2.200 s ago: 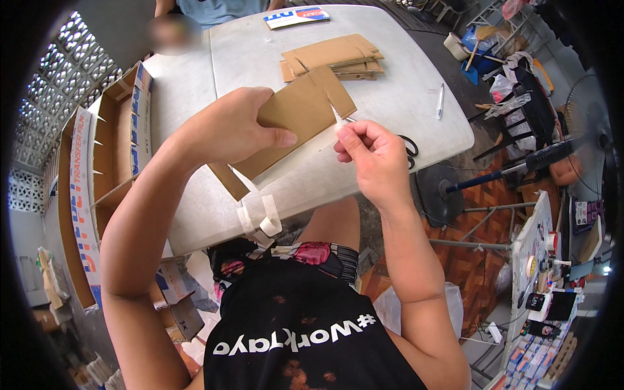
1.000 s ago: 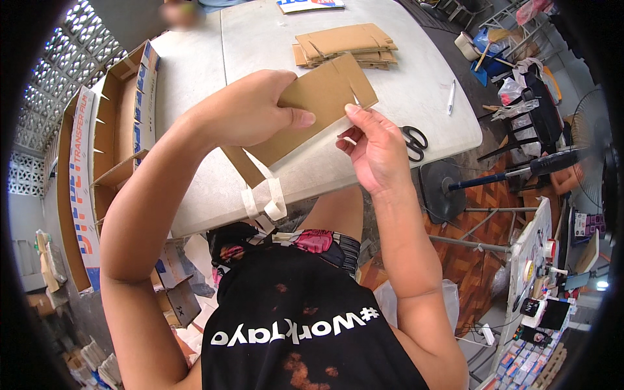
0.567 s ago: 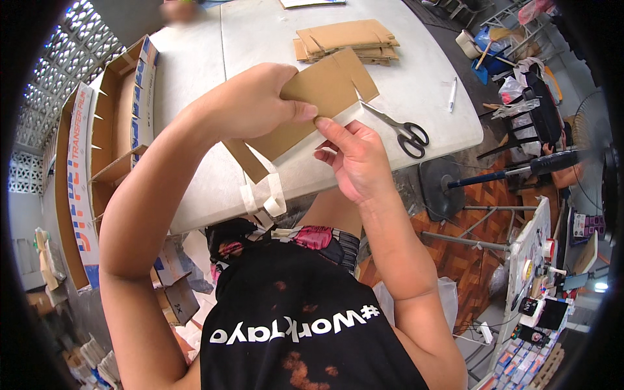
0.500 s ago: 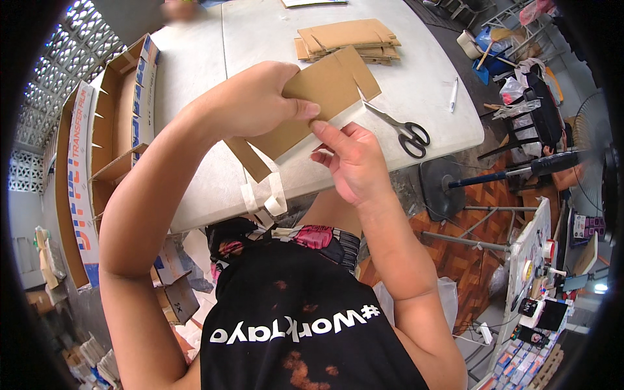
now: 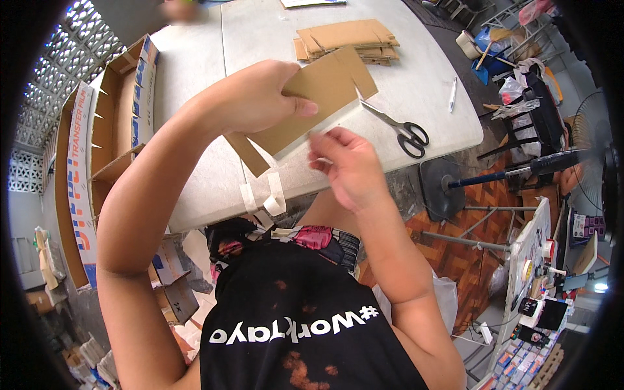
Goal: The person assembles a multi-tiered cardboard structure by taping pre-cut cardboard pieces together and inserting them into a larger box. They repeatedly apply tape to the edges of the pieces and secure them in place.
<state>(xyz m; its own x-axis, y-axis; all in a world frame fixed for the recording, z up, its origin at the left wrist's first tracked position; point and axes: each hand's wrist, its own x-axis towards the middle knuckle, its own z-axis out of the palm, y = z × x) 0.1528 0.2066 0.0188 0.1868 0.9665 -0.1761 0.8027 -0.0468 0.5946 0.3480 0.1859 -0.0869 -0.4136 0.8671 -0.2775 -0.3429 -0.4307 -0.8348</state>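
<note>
My left hand (image 5: 270, 94) holds a flat piece of brown cardboard (image 5: 335, 84) over the table, thumb on top and the other fingers hidden behind. The cardboard has slits near both ends, and a narrow flap hangs at its lower left. Just below its near edge is my right hand (image 5: 351, 166), apart from the cardboard. Its thumb and fingertips are drawn together; whether something small lies between them is too blurred to see. Black-handled scissors (image 5: 396, 123) lie to the right, blade tips beside the cardboard. Pale tape strips (image 5: 275, 195) hang from the table's near edge.
Behind the held piece sits a stack of cut cardboard (image 5: 351, 36) on the white table (image 5: 188, 71). A white pen (image 5: 452, 95) lies at the right. Long cardboard boxes with dividers (image 5: 120, 110) stand at the left. A fan (image 5: 588, 156) stands beyond the table's right side.
My right hand has come away from the cardboard's near edge and moved slightly down and left. My left hand and the cardboard have barely shifted.
</note>
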